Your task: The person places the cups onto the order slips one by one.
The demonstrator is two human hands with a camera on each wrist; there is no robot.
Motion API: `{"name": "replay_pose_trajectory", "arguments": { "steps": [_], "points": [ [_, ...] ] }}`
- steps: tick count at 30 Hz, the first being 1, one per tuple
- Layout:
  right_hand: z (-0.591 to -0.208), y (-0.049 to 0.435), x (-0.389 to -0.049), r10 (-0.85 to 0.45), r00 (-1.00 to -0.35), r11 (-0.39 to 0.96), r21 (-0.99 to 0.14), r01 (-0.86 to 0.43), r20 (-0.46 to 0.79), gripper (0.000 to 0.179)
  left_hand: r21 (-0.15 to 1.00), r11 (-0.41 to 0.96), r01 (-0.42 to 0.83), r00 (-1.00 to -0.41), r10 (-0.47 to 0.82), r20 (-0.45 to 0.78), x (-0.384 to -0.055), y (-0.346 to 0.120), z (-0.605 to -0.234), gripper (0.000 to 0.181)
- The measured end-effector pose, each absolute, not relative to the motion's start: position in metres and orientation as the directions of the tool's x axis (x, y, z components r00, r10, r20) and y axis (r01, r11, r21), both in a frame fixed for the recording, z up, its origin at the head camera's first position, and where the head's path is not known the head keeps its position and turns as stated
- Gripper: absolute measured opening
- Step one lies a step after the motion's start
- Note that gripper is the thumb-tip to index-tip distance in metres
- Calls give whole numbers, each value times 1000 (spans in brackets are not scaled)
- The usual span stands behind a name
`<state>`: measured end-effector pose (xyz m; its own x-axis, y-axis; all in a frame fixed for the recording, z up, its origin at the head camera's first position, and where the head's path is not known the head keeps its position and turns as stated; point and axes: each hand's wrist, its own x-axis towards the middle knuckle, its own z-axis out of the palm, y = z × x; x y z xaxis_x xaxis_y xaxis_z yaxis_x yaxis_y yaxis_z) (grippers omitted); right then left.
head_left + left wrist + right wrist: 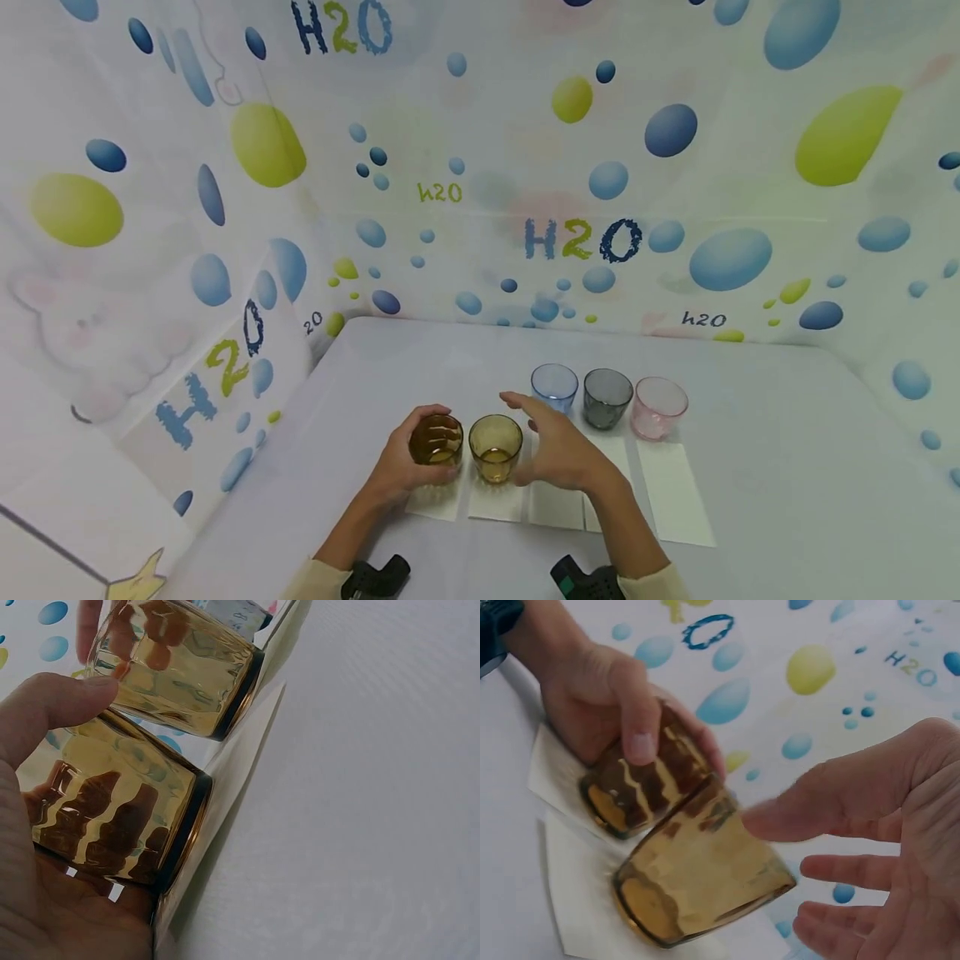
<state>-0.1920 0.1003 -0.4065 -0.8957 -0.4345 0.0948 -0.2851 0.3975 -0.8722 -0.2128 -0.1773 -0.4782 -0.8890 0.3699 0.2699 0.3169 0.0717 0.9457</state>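
Head view: how are the two hands placed?
— Apart. Left hand [401, 461]: fingers and thumb curled round a brown glass [435, 446]. Right hand [558, 450]: thumb and fingers spread, just beside an amber glass [496, 450]; whether the thumb touches it cannot be told.
— Where do these glasses stand?
— Upright over white sheets [675, 492] laid in a row on the desk [765, 450]; the brown one within the left hand's grasp, the amber one between the hands.
— And beyond the right hand?
— Blue glass [555, 385], grey glass [607, 400] and pink glass [658, 410], side by side, the blue nearest that hand's fingers.
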Motion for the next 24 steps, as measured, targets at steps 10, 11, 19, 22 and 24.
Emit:
{"name": "replay_pose_trajectory", "arguments": {
  "steps": [10, 11, 19, 22, 24],
  "points": [
    [-412, 105, -209, -27, -838, 521, -708, -477, 545, 42, 936, 85, 342, -881, 374, 289, -212, -177, -478, 75],
    [-414, 106, -212, -2, -828, 546, -693, -471, 561, 41, 936, 82, 343, -880, 377, 289, -212, -177, -478, 75],
    [-428, 114, -225, 58, -823, 662, -639, -392, 565, 48, 934, 71, 351, -874, 382, 300, -213, -177, -479, 78],
    [-431, 119, -229, 75, -832, 675, -642, -364, 550, 50, 934, 79, 348, -877, 380, 295, -213, -178, -479, 78],
    [-432, 123, -232, 87, -842, 681, -649, -340, 533, 51, 935, 88, 344, -880, 378, 288, -213, -178, -479, 79]
  ]
}}
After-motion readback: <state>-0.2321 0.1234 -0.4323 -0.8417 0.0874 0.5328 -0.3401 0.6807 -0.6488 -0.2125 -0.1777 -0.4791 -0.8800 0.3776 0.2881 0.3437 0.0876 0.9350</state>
